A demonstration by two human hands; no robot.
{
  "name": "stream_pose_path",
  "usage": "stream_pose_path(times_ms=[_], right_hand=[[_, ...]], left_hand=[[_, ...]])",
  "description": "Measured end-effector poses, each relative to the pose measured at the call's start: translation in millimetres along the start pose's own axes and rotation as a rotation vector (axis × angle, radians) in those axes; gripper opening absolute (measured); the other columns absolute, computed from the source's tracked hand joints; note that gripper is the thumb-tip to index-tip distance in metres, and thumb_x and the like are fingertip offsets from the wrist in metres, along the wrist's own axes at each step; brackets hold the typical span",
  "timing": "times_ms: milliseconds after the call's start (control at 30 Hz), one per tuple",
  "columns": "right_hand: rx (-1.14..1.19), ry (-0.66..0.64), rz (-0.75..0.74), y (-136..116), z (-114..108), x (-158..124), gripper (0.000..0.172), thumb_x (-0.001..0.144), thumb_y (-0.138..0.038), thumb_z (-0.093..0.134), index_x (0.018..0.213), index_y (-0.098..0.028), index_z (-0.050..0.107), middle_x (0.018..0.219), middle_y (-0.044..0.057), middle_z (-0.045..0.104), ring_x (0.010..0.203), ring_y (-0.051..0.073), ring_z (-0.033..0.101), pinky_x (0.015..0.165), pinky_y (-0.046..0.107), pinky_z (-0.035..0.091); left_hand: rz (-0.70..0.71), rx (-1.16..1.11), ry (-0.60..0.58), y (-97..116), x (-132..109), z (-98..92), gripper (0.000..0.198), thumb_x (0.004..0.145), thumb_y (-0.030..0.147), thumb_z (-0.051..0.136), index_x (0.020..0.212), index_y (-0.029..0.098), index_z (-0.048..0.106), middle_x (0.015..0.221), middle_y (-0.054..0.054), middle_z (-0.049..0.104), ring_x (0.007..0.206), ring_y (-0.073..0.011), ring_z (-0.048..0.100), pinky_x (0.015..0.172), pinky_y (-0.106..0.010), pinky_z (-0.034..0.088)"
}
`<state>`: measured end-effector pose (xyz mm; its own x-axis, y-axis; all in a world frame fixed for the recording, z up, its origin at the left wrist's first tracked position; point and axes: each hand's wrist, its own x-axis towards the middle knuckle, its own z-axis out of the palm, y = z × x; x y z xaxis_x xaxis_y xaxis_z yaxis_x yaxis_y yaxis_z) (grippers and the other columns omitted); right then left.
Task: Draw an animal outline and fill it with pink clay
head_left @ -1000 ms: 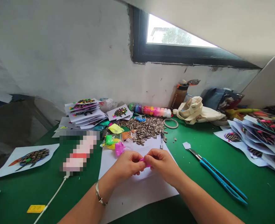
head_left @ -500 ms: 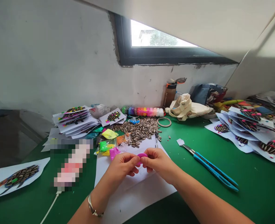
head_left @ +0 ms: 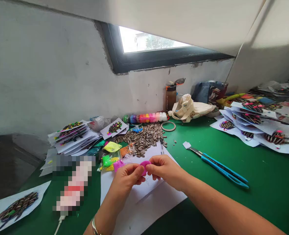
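Grip: The left hand (head_left: 126, 178) and right hand (head_left: 165, 169) press toward each other, their thumbs and fingertips pinching one piece between them; neither hand is spread.

Held piece: A pink disc of modelling clay (head_left: 145, 167) sits between the fingertips, touching both hands, tilted up above the paper, which seems to keep it free for shaping from both sides.

Under the hands: A white paper sheet (head_left: 144, 209) lies on the green work mat (head_left: 264, 186), apparently keeping the clay off the mat.

Close by: Packets of coloured clay (head_left: 107, 161) lie just beyond the left hand. A pile of striped sunflower seeds (head_left: 141, 138) and a pen (head_left: 162, 146) sit at the sheet's far edge.

To the right: A blue-handled utility knife (head_left: 222, 171) lies well apart from the right hand, out of its way.

To the left: A pixelated object (head_left: 73, 186), too blurred to identify, lies near the left forearm.

Further off: Seed pictures on paper (head_left: 252, 129) overlap in a spread.
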<state>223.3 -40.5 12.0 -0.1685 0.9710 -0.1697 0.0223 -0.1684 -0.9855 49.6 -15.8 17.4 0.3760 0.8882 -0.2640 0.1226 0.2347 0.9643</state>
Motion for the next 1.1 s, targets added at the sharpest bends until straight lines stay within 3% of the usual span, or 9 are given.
stream_pose_path(times_ms=[200, 400, 567, 667, 867, 1100], right_hand=[[-0.040, -0.010, -0.013, 2.8, 1.5, 0.4, 0.022, 0.076, -0.034, 0.065, 0.067, -0.015, 0.059, 0.061, -0.001, 0.057, 0.053, 0.009, 0.050, 0.050, 0.022, 0.036], [0.034, -0.058, -0.002, -2.3, -3.5, -0.8, 0.032, 0.075, -0.044, 0.070, 0.092, -0.017, 0.067, 0.077, 0.002, 0.064, 0.062, 0.011, 0.055, 0.051, 0.021, 0.036], [0.053, 0.008, -0.055, -1.1, 0.7, -0.6, 0.029, 0.076, -0.043, 0.067, 0.070, -0.014, 0.063, 0.061, 0.000, 0.057, 0.054, 0.009, 0.049, 0.050, 0.023, 0.034], [0.058, 0.009, -0.091, -0.7, 2.3, -1.0, 0.030, 0.076, -0.042, 0.067, 0.067, -0.014, 0.061, 0.060, -0.001, 0.056, 0.054, 0.009, 0.049, 0.052, 0.023, 0.036], [0.142, -0.058, -0.009, -2.4, 0.7, -1.2, 0.038, 0.075, -0.048, 0.070, 0.097, -0.017, 0.062, 0.079, 0.001, 0.064, 0.058, 0.009, 0.053, 0.045, 0.021, 0.031], [0.147, 0.051, -0.051, -5.6, 5.9, -1.1, 0.017, 0.073, -0.031, 0.066, 0.074, -0.015, 0.060, 0.067, -0.002, 0.059, 0.056, 0.008, 0.047, 0.053, 0.022, 0.035]], left_hand=[[0.032, 0.035, -0.051, 0.6, 0.3, 0.1, 0.035, 0.069, 0.047, 0.077, 0.076, 0.014, 0.072, 0.071, -0.005, 0.069, 0.064, -0.0138, 0.057, 0.062, -0.025, 0.045], [0.065, 0.024, 0.014, 1.8, -1.1, -0.9, 0.034, 0.070, 0.047, 0.077, 0.069, 0.013, 0.070, 0.063, -0.003, 0.066, 0.057, -0.0127, 0.057, 0.058, -0.024, 0.045], [0.059, 0.046, -0.021, 4.3, -3.9, 1.1, 0.035, 0.070, 0.047, 0.076, 0.069, 0.013, 0.071, 0.062, -0.003, 0.065, 0.057, -0.0123, 0.056, 0.056, -0.023, 0.045], [0.068, 0.046, -0.030, 3.6, -4.2, 2.1, 0.035, 0.071, 0.048, 0.075, 0.068, 0.013, 0.071, 0.062, -0.003, 0.065, 0.057, -0.0126, 0.056, 0.055, -0.023, 0.044], [0.069, -0.034, 0.081, -2.3, 1.2, 1.5, 0.038, 0.067, 0.050, 0.078, 0.074, 0.013, 0.073, 0.066, -0.004, 0.068, 0.059, -0.0135, 0.060, 0.059, -0.024, 0.048], [0.038, -0.036, 0.079, -4.8, -0.4, 7.8, 0.054, 0.068, 0.065, 0.070, 0.075, 0.012, 0.074, 0.070, -0.008, 0.071, 0.062, -0.0172, 0.065, 0.062, -0.027, 0.049]])
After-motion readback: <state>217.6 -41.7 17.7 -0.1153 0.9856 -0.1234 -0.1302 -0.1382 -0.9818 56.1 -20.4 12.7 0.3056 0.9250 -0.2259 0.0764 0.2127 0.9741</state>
